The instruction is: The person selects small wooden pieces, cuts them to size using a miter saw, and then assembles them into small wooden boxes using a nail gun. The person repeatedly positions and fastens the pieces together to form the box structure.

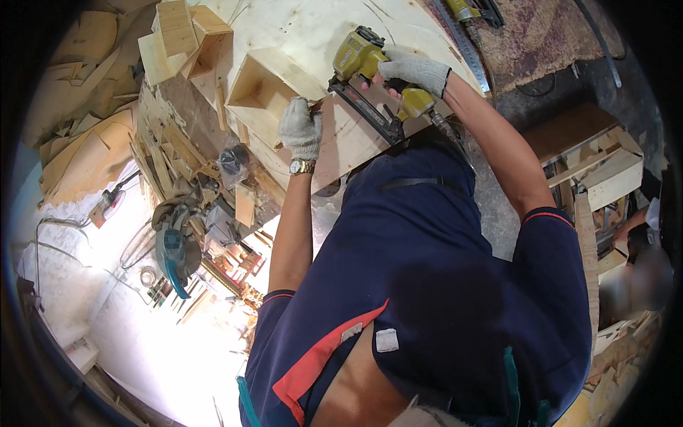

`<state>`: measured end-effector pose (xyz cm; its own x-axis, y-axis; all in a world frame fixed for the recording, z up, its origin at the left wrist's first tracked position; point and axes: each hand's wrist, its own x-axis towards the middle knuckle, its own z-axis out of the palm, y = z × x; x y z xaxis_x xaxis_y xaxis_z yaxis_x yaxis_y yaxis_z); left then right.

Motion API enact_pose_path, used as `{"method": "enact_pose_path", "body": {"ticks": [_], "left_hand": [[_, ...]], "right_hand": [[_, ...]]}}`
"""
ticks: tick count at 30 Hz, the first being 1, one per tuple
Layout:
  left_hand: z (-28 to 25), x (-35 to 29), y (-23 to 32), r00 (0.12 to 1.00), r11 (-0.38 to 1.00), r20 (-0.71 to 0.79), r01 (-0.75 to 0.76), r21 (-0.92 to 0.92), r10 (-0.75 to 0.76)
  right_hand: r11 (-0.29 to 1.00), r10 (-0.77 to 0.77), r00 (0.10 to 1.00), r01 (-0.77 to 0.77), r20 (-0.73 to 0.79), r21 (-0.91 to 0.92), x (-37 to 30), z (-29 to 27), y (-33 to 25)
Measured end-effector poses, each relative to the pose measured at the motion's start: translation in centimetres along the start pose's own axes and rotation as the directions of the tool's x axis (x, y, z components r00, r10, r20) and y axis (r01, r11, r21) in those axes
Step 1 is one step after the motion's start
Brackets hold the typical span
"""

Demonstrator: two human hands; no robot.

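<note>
My right hand (416, 73), in a pale knitted glove, is wrapped round the handle of a yellow-green nail gun (353, 55). The gun's dark magazine slants down toward the near edge of the plywood-topped bench (356, 128). To its left lies an open box of light wood (265, 87), its hollow side showing. My left hand (300, 128), gloved too and with a metal watch at the wrist, is closed on the box's near right corner; its fingertips are partly hidden. The gun's nose is apart from the box.
More wooden boxes (174, 43) stand at the far left. A second nail gun (466, 11) and a steel ruler (462, 46) lie far right. Wood offcuts (171, 153) and a teal power tool (171, 256) are at left. Another person (640, 228) is at the right edge, beside wooden frames (615, 171).
</note>
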<state>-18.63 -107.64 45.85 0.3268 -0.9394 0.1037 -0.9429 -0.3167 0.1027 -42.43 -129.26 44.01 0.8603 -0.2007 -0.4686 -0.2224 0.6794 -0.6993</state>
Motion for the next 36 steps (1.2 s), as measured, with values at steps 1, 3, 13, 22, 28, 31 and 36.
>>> {"method": "enact_pose_path", "body": {"ticks": [1,3,13,22,28,31,36], "left_hand": [[-0.1,0.0,0.0,1.0,1.0,-0.002,-0.004,-0.004,0.004],[-0.2,0.1,0.1,1.0,1.0,-0.006,-0.013,-0.012,0.013],[-0.1,0.2,0.2,1.0,1.0,-0.01,-0.026,0.012,0.026],[-0.3,0.2,0.4,1.0,0.999,0.014,-0.005,0.04,0.005],[-0.2,0.1,0.2,1.0,1.0,0.001,-0.015,0.01,0.015],[-0.2,0.1,0.2,1.0,1.0,-0.001,-0.016,0.009,0.016],[0.0,0.0,0.2,1.0,0.999,0.006,0.004,0.046,-0.004]], "right_hand": [[1.0,0.012,1.0,-0.012,-0.01,0.012,-0.1,0.1,-0.1],[0.999,0.018,1.0,-0.018,0.003,0.032,0.1,-0.1,0.1],[1.0,0.017,0.997,-0.017,0.073,-0.002,1.9,-0.7,1.0],[1.0,-0.017,0.995,0.016,0.095,0.015,2.1,-1.1,1.4],[0.999,0.03,0.998,-0.028,0.053,-0.038,1.8,-0.8,0.8],[0.999,-0.014,0.995,0.018,0.095,-0.051,2.3,-1.1,1.2],[0.998,-0.064,0.993,0.065,0.097,-0.005,2.4,-1.4,1.7]]}}
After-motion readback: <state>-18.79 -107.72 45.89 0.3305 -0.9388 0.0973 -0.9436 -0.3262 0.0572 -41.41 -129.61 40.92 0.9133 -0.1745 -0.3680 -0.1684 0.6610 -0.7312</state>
